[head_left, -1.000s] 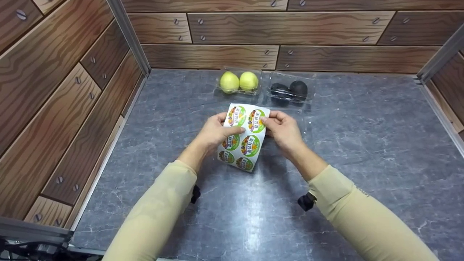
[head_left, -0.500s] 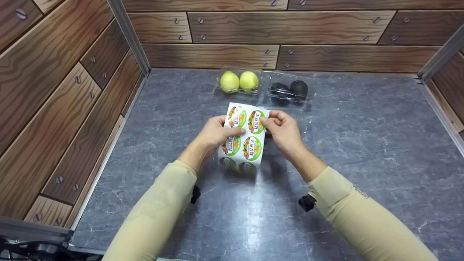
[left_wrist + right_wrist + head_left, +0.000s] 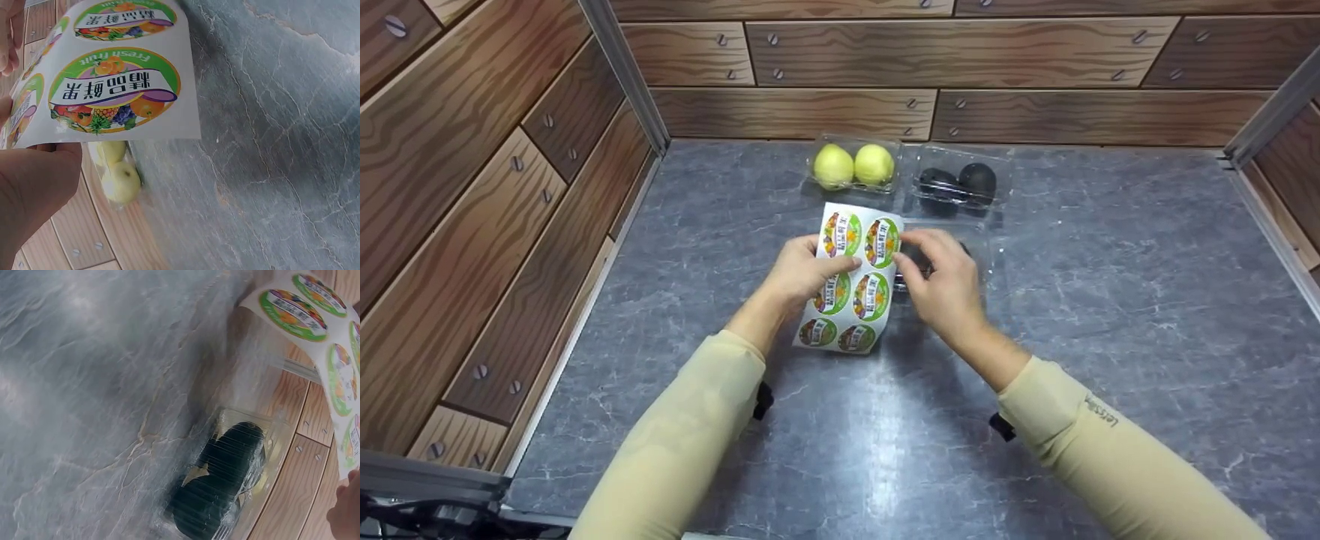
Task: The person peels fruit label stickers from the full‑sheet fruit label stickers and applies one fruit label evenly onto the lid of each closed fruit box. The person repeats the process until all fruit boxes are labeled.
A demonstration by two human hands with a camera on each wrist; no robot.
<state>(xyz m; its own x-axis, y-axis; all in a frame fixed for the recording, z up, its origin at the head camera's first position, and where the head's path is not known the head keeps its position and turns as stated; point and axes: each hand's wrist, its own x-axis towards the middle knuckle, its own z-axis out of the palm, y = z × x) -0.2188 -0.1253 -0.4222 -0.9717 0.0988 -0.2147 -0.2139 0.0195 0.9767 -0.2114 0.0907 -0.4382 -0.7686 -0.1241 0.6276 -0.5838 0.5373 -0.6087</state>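
Grey marbled tabletop [image 3: 1110, 300], with wood-plank-print walls [image 3: 960, 56] around it. Left hand [image 3: 797, 276] had a proper grip on a white sheet of round green-edged fruit stickers [image 3: 851, 298], thumb across the front, held up above the table. Right hand [image 3: 954, 289] had its bent thumb and fingers right at the sheet's edge; honestly couldn't tell if they pinched it. Behind sat two yellow-green round fruits [image 3: 874, 163] in clear plastic.

The sticker sheet [image 3: 846, 301] is between the left hand [image 3: 797, 274] and right hand [image 3: 952, 283]; behind it on the table [image 3: 1110, 300], a left box [image 3: 859, 140] and right box [image 3: 960, 157] hold fruit [image 3: 874, 165].
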